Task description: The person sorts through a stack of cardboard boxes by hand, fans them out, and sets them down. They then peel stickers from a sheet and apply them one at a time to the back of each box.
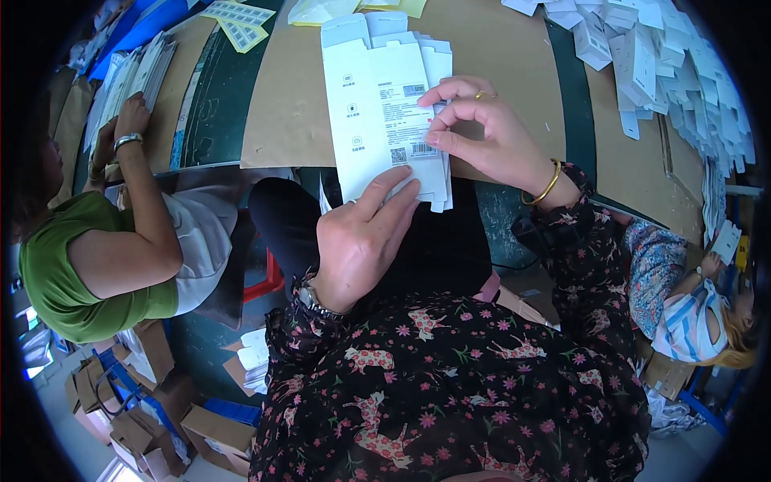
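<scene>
A stack of flattened white box cartons (361,104) lies in front of me, its near end jutting past the table edge. The top one has small icons, printed text and a barcode. My left hand (365,241) holds the near end, fingers stretched over the printed face and thumb hidden. My right hand (494,136) is at the stack's right side beside the text. Its thumb and index tips come almost together near the barcode, the other fingers curled above; anything between the tips is too small to make out.
Yellow-backed sticker sheets (238,22) lie at the far left. White boxes (642,64) pile up at the far right. A person in green (104,257) works at left beside a stack of flat cartons (132,80); another person (691,321) is at right. Cardboard boxes (217,434) stand at lower left.
</scene>
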### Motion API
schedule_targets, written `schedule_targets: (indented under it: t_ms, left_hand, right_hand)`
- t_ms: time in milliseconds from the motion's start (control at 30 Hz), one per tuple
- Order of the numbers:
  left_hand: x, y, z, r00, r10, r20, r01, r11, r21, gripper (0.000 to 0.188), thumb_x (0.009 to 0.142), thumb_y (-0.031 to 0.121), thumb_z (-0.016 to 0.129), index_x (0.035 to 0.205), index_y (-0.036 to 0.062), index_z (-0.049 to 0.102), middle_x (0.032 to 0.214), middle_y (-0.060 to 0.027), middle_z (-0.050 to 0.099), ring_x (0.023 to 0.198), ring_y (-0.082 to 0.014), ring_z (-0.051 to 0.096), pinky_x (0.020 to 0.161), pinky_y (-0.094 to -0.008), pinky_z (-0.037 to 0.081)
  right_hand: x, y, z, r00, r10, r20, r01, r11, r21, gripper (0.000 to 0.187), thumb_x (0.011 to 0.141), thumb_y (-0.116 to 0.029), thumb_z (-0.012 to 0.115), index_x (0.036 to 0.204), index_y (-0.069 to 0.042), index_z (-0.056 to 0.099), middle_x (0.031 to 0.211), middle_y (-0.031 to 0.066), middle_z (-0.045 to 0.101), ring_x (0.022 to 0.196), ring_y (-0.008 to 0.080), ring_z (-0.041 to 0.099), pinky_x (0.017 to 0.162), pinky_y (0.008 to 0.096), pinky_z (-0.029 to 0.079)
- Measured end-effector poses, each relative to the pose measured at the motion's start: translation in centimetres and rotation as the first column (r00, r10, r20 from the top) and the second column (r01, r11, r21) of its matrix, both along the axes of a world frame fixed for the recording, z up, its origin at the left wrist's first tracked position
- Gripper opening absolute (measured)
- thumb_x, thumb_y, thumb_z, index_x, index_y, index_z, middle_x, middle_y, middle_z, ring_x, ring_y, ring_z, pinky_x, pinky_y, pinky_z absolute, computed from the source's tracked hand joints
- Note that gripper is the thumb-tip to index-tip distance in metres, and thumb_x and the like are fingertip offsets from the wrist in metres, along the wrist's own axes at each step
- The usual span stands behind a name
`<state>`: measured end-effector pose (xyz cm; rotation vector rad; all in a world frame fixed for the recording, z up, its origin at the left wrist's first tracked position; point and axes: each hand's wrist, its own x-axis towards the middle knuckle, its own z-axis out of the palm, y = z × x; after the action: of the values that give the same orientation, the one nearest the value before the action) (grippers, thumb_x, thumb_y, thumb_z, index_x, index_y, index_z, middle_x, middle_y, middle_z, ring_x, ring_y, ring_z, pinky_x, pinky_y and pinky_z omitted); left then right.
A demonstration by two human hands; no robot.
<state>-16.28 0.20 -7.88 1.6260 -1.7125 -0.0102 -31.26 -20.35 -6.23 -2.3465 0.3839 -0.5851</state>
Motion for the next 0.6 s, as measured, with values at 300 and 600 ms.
schedule_targets:
  t_ms: [300, 600]
  left_hand:
    - [0.09, 0.09, 0.14, 1.0, -0.01, -0.02, 0.01, 1.0, 0.011, 0.028, 0.085, 0.009, 0.079, 0.112, 0.0078, 0.074, 0.12, -0.0049, 0.071, 0.062, -0.0215, 0.067, 0.056, -0.0321, 0.054]
    - [0.06, 0.05, 0.18, 1.0, -0.006, -0.01, 0.006, 1.0, 0.016, 0.028, 0.085, 0.009, 0.08, 0.112, 0.008, 0.074, 0.12, -0.0046, 0.071, 0.061, -0.0207, 0.067, 0.056, -0.0317, 0.054]
  right_hand:
    - [-0.04, 0.11, 0.09, 0.999, 0.002, -0.037, 0.0, 0.999, 0.036, 0.013, 0.089, -0.019, 0.079, 0.089, -0.006, 0.077, 0.13, 0.0026, 0.067, 0.135, 0.0263, 0.047, 0.117, 0.0446, 0.034]
    - [-0.09, 0.04, 0.2, 0.999, 0.011, -0.049, -0.008, 0.998, 0.063, 0.013, 0.088, -0.019, 0.08, 0.088, -0.006, 0.077, 0.131, 0.002, 0.066, 0.135, 0.0268, 0.046, 0.116, 0.0448, 0.034]
